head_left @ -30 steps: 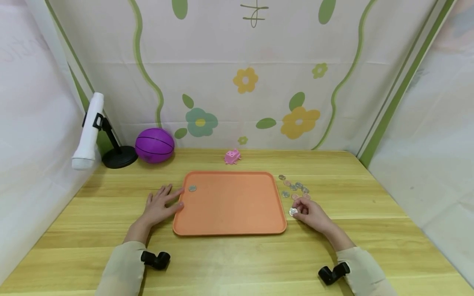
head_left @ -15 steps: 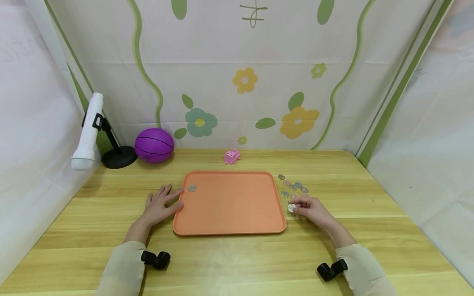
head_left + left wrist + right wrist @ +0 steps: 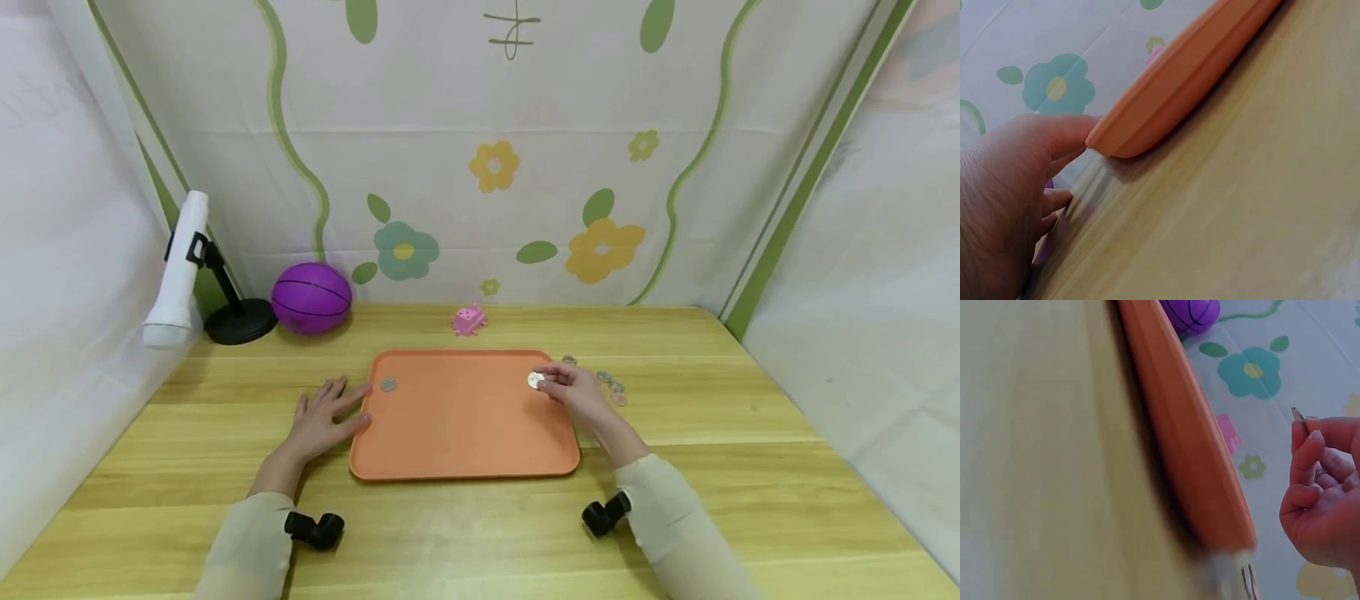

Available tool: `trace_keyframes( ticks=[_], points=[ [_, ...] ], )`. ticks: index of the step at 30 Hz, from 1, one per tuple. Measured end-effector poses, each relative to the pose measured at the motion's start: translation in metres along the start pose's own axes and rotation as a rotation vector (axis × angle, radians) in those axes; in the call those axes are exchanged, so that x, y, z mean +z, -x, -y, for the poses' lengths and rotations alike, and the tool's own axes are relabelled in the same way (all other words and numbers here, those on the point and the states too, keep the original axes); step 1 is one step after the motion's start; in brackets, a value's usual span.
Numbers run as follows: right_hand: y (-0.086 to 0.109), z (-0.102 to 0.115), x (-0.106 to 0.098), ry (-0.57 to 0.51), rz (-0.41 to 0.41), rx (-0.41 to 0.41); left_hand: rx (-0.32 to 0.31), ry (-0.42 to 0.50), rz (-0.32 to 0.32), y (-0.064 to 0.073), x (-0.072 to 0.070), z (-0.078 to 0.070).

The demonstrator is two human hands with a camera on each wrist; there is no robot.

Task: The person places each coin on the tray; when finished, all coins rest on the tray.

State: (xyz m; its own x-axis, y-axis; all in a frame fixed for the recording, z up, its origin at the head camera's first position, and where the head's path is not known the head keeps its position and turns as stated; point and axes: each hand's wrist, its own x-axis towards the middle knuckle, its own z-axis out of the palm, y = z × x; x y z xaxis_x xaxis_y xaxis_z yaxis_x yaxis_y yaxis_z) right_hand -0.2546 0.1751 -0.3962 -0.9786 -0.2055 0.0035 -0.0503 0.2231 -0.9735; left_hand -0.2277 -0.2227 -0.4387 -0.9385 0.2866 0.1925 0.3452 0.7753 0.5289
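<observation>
The right hand (image 3: 577, 393) has moved a pinched coin (image 3: 534, 380) over the tray (image 3: 457, 425) the outspread left hand (image 3: 318, 426) touches.

A shiny silver coin (image 3: 536, 380) was pinched in the right hand (image 3: 580, 395), raised above the right side of a rectangular orange tray (image 3: 461, 433). The left hand (image 3: 318, 428) touched the tray's left rim. A greyish coin (image 3: 387, 384) lay flat inside, near the far left corner. More loose coins (image 3: 617, 387) lay right of the tray, partly hidden.
</observation>
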Motion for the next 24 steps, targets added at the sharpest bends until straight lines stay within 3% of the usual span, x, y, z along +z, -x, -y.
trace_keyframes(
  ticks=[8,13,20,24],
  points=[
    [-0.032,0.021,0.042,-0.008,0.057,-0.009,0.003,0.002,-0.001,-0.001,-0.001,-0.001],
    [-0.046,0.027,0.066,0.001,0.120,0.028,0.002,0.002,0.007,-0.003,0.001,-0.001],
    [-0.069,0.025,0.101,-0.033,0.155,0.073,-0.008,0.002,0.009,-0.003,0.001,-0.001],
    [-0.073,0.023,0.119,-0.055,0.163,0.103,-0.011,0.000,0.008,-0.002,0.000,-0.001]
  ],
)
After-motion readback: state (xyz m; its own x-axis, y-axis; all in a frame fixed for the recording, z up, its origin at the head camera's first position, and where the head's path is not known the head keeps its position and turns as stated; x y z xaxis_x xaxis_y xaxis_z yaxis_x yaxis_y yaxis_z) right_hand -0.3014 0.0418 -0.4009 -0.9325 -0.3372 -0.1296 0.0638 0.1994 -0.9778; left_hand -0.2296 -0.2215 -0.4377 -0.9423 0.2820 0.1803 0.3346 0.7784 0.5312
